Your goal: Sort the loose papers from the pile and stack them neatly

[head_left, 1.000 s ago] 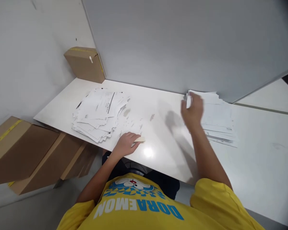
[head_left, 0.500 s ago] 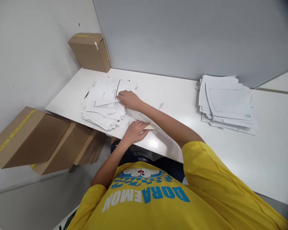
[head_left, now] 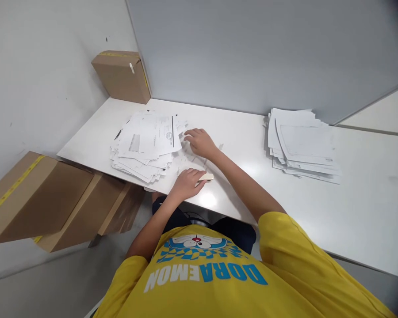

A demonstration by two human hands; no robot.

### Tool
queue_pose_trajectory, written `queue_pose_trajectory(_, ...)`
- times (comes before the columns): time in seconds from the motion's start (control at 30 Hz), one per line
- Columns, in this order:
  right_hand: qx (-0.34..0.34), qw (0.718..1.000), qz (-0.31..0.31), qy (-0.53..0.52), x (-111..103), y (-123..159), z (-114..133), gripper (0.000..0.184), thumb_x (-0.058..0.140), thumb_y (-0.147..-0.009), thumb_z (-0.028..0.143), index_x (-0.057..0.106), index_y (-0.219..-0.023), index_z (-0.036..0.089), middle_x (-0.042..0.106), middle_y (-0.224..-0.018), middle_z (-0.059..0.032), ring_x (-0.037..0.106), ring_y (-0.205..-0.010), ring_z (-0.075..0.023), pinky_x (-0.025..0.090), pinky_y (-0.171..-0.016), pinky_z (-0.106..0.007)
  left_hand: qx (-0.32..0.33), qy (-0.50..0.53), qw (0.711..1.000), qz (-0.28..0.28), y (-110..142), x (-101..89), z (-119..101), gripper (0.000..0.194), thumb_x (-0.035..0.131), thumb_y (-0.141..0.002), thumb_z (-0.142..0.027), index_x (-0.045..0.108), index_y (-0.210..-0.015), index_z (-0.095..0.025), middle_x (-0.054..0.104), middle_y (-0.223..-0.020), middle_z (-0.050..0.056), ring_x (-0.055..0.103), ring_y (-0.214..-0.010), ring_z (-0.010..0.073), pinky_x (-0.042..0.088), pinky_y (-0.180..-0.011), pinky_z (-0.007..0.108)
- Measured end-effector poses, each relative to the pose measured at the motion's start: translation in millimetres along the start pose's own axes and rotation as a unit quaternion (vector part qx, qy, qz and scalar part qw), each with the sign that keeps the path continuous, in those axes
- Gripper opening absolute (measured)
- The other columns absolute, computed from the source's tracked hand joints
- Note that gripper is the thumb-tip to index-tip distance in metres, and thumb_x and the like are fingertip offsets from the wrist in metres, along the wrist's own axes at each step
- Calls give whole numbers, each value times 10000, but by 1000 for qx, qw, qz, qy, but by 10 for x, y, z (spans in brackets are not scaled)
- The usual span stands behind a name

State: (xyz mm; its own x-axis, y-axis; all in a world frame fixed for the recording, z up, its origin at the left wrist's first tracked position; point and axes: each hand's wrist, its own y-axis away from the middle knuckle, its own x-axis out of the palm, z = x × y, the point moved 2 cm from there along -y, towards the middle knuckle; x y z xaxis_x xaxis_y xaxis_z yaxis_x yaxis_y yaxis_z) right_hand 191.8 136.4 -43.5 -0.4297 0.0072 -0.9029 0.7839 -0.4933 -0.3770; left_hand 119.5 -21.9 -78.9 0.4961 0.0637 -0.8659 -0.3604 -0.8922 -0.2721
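My left hand (head_left: 186, 183) rests near the table's front edge, closed around a small cream stapler (head_left: 206, 177); the fingers cover its left part. Beyond it, my right hand (head_left: 200, 143) is over the table with fingers bent and apart, nothing in them. Just left of that hand lies a messy stack of paper sheets (head_left: 142, 154). Its top sheet (head_left: 159, 132), printed with a dark bar and a round stamp-like mark, sits askew, its right corner sticking out past the pile.
A second stack of papers (head_left: 301, 145) lies on the right part of the white table (head_left: 239, 168). One cardboard box (head_left: 121, 77) stands at the back left corner. Several more boxes (head_left: 36, 198) are beside the table's left end, below its edge. A grey panel (head_left: 212, 53) rises behind.
My right hand has let go of the top sheet and drawn away to the right. That sheet now lies turned on the stack. My left hand keeps its grip on the stapler.
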Motion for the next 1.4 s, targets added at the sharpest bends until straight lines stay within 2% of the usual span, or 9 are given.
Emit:
queue_pose_trajectory(0.13,75,994,-44,-59,-33,35,-63,409,350,-952,165,618,-1261,152,580,-1382,-153,503,-1247,-306,398,-1006,-487,9,-7,1000,-7,-10,9,5,357,447,-996,-346,600,-1255,-155,717,-1108,116,649,-994,268,507,-825,415)
queue_pose_trajectory(0.3,2,998,39,-55,24,-258,196,609,607,-903,415,475,-1427,131,434,-1531,-172,412,-1371,-333,359,-1099,-491,12,-19,1000,-18,-19,47,7,355,471,-992,-339,607,-1244,-129,723,-1107,118,649,-1015,273,496,-842,413)
queue_pose_trajectory(0.67,-37,997,68,-23,-28,-362,218,440,383,-963,215,592,-1339,118,632,-1329,-167,603,-1130,-328,469,-931,-477,15,-3,1000,-11,-2,39,7,354,459,-999,-340,607,-1251,-140,712,-1144,116,645,-1018,268,497,-836,407)
queue_pose_trajectory(0.77,-7,998,13,-64,-10,-341,212,444,349,-948,166,618,-1300,127,633,-1321,-161,630,-1117,-294,516,-882,-432,14,7,1000,-16,-4,54,19,359,449,-1001,-353,610,-1250,-151,713,-1143,121,642,-1039,278,502,-846,423)
queue_pose_trajectory(0.93,29,959,-195,-205,-166,-140,221,357,371,-981,261,684,-1146,216,672,-1272,-101,621,-1193,-237,514,-995,-421,58,91,989,-102,45,-3,51,390,464,-990,-398,619,-1257,-160,700,-1179,137,608,-1156,284,478,-987,473)
queue_pose_trajectory(1.07,60,907,-298,-291,-474,369,335,301,440,-993,384,706,-1073,266,708,-1208,-63,638,-1183,-239,505,-1030,-448,7,283,933,-221,116,-214,36,475,432,-973,-564,636,-1256,-241,667,-1268,104,460,-1383,290,357,-1145,517)
queue_pose_trajectory(1.2,42,902,-323,-285,-677,1104,492,261,520,-962,387,730,-1091,300,711,-1214,-61,667,-1145,-252,541,-977,-433,-116,584,756,-272,108,-433,-64,791,201,-897,-804,586,-1329,-266,626,-1346,91,454,-1400,309,386,-1138,514)
queue_pose_trajectory(1.27,52,912,-303,-272,-697,1450,559,258,543,-949,354,733,-1120,313,704,-1235,-62,673,-1137,-250,550,-963,-420,-143,649,700,-262,68,-486,-138,863,225,-850,-856,572,-1346,-240,627,-1346,106,475,-1379,339,416,-1116,515)
queue_pose_trajectory(1.4,156,889,-214,-373,-613,1976,656,377,621,-890,425,674,-1254,342,561,-1453,-46,528,-1344,-284,483,-1067,-457,-186,635,717,-219,-31,-392,-217,714,658,-795,-668,534,-1380,-279,615,-1381,75,484,-1372,343,431,-1118,485)
